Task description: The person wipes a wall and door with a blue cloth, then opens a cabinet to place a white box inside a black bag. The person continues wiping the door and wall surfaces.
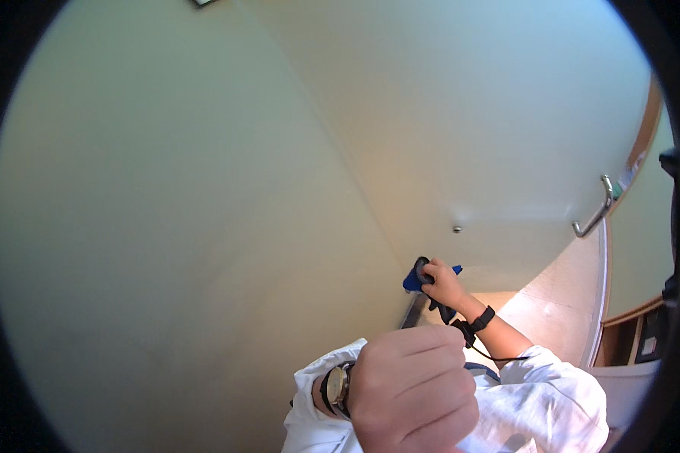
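Observation:
Close to the camera, my left hand (pixel 413 388) is curled with its back towards the view; its palm and anything inside it are hidden. A wristwatch (pixel 336 388) sits on that wrist, below a white sleeve. Farther off, my right hand (pixel 443 286) grips a blue and black item (pixel 413 281), apparently fabric, with a dark rounded part at the fingers. Its exact kind is not clear. A black band (pixel 483 319) circles my right wrist, and a black cable (pixel 490 357) runs near the forearm.
Pale walls or panels meet near my right hand. A curved metal handle (pixel 598 215) and a small metal knob (pixel 457 229) are on the right-hand panel. Sunlit flooring (pixel 561 289) lies beyond my right arm, beside a wooden shelf unit (pixel 617 342).

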Demonstrator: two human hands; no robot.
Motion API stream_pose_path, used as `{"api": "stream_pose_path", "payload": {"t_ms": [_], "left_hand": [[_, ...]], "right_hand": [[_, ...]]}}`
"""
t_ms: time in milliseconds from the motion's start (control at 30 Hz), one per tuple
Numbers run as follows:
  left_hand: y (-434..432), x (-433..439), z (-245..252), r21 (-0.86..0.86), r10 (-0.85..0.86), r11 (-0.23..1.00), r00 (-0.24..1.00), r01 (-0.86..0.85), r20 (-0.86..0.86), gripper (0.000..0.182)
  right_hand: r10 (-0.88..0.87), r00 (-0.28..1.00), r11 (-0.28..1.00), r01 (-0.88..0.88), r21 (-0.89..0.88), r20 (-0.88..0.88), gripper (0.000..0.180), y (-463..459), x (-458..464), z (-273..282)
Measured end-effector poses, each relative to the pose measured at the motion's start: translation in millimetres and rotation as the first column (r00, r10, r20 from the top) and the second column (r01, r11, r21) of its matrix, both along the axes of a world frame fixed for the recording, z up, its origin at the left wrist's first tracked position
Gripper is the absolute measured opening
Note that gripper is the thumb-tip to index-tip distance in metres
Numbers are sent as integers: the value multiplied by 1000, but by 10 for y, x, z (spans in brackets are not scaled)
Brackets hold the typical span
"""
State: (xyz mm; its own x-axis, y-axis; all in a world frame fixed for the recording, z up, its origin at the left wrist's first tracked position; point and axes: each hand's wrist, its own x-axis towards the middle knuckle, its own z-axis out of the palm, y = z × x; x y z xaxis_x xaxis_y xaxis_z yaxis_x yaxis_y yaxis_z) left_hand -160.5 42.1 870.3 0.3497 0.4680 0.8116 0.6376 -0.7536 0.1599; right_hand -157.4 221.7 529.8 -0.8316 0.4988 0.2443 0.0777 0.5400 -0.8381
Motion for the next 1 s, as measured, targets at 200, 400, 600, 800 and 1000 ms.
{"api": "stream_pose_path", "payload": {"t_ms": [200, 400, 600, 800, 1000], "left_hand": [[78, 264, 21, 305, -104, 951, 978, 44, 181, 59], [-17, 233, 15, 328, -135, 943, 969, 62, 206, 41], [-70, 94, 128, 299, -249, 934, 957, 197, 148, 44], [85, -536, 75, 323, -310, 910, 944, 260, 114, 45], [630, -1252, -657, 122, -115, 991, 757, 47, 644, 63]], "right_hand": [[-43, 996, 998, 45, 34, -72, 21, 119, 254, 561], [-52, 990, 999, 53, 1, -131, 23, 166, 331, 835], [-130, 967, 991, 134, 2, -221, 25, 151, 378, 1117], [-312, 912, 948, 319, -16, -267, 24, 206, 397, 1402], [-501, 838, 865, 494, -88, -215, 24, 233, 400, 1619]]}}
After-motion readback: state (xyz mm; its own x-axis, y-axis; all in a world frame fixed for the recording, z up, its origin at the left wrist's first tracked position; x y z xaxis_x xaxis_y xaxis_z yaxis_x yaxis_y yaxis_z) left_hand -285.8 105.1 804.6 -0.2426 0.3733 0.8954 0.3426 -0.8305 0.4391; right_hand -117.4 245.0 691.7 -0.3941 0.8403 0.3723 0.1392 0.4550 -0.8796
